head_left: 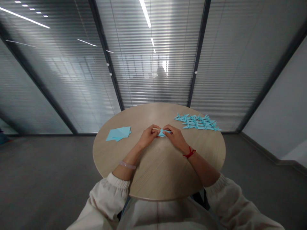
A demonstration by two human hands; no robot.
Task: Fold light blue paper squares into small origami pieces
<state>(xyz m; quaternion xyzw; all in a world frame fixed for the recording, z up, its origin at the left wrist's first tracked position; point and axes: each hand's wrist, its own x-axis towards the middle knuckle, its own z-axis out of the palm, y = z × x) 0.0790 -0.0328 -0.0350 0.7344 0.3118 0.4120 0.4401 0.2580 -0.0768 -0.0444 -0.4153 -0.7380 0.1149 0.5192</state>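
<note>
A small piece of folded light-blue paper point(162, 133) is held between my two hands, just above or on the middle of the round table. My left hand point(149, 135) pinches its left side with curled fingers. On the right side, my right hand point(176, 136) grips it between thumb and fingers. Much of the paper is covered by my fingertips, so its exact folds cannot be made out.
The round wooden table point(165, 179) carries a loose stack of light-blue paper sheets point(119, 133) at the left. Several folded light-blue paper cranes point(198, 122) stand in rows at the back right. Behind the table rises a glass wall with blinds point(153, 86).
</note>
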